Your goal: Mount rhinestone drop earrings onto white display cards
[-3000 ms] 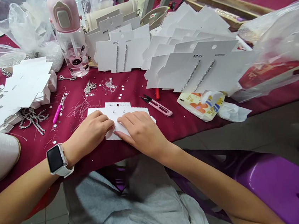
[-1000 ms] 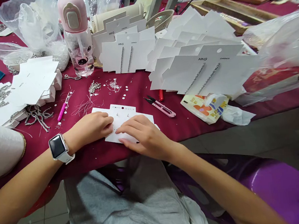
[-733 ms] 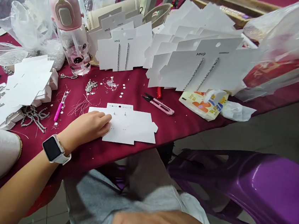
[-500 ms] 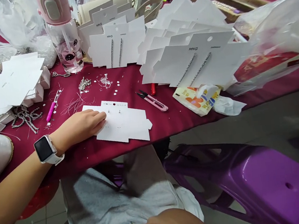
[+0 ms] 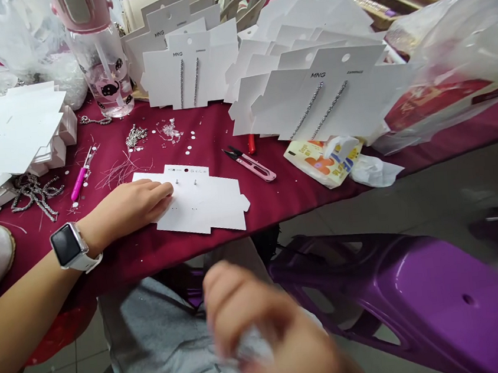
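Note:
My left hand [image 5: 133,207], a watch on its wrist, presses its curled fingers onto the left part of a white earring card [image 5: 204,206]. That card lies face down on the cloth, with two small metal ends poking up near its hole. Blurred by motion, my right hand [image 5: 258,322] is raised over my lap with its fingers curled in. Something pale shows between its fingers and thumb, too smeared to make out. Pink thread snips [image 5: 253,165] lie right of the card. A pink seam ripper [image 5: 80,181] lies to the left.
Finished earring cards [image 5: 320,102] lean in rows at the back. A pink-lidded bottle [image 5: 107,83] stands beside a stack of white cards [image 5: 24,127]. Silver chains [image 5: 36,194] and a snack wrapper [image 5: 317,158] lie on the red tablecloth [image 5: 208,137]. A purple stool [image 5: 443,296] is at right.
My right hand has risen from the bottom edge, up and forward over my lap. My left hand stays on the card. The whole view has shifted slightly.

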